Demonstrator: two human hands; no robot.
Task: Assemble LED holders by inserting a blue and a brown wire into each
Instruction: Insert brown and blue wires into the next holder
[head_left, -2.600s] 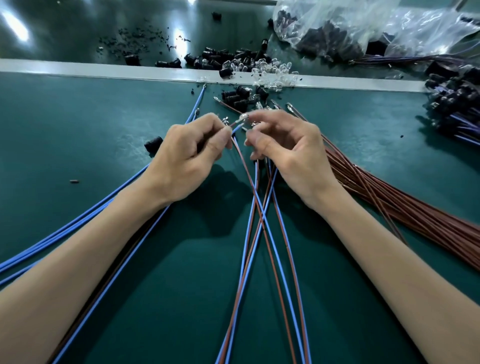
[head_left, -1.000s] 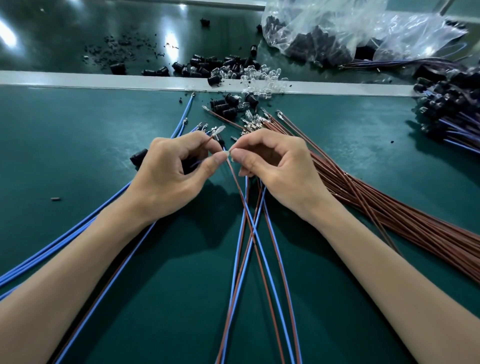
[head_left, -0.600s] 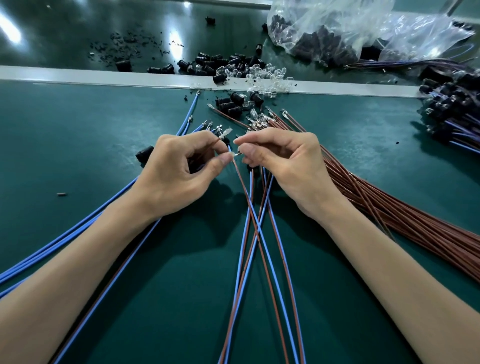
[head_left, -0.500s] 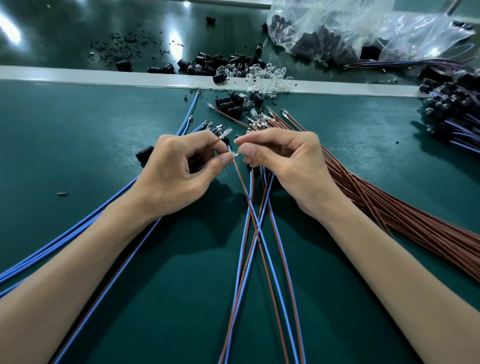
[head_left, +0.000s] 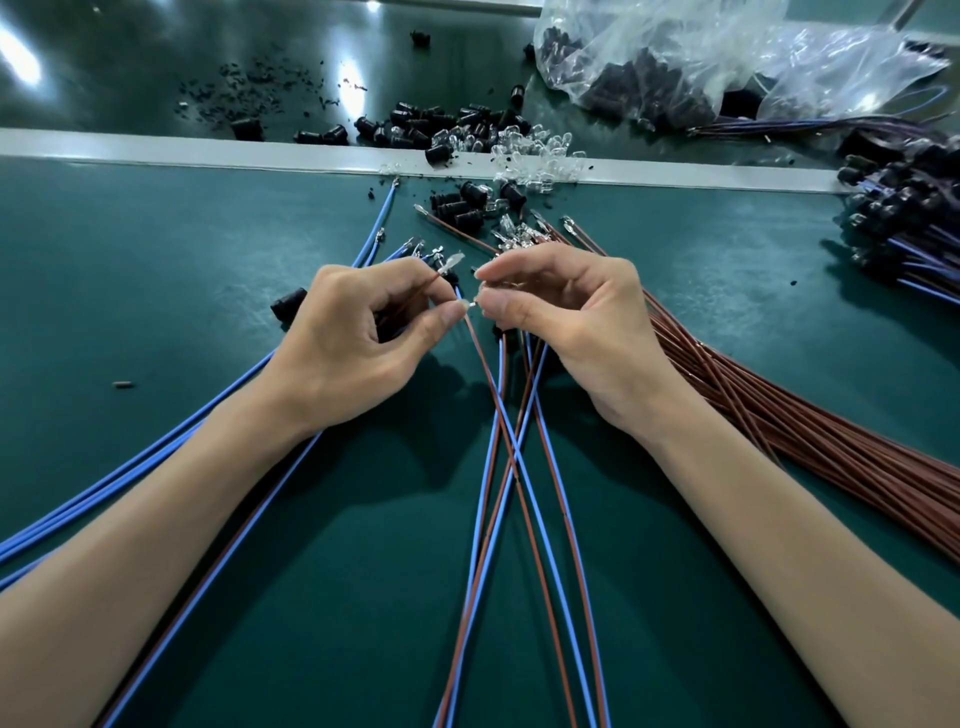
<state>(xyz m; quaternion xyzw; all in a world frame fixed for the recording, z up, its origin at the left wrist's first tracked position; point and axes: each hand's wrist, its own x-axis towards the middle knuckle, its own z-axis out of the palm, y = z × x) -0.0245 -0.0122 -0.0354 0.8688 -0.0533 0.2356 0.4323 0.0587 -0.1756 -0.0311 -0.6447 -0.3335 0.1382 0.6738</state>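
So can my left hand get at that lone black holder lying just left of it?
Probably yes: the black holder lies on the mat right beside the left hand, with nothing between. But its fingers are pinching a wire, so they would need freeing first.

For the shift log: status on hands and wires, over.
Left hand pinches brown wire, terminal up. Right hand pinches small part, unclear what. Crossed wires lie beneath.

No writing, label, brand or number can be read anywhere: the bags (head_left: 727, 62) at upper right, the holders (head_left: 415, 130), the wires (head_left: 831, 441) and the desk (head_left: 156, 260) show none.
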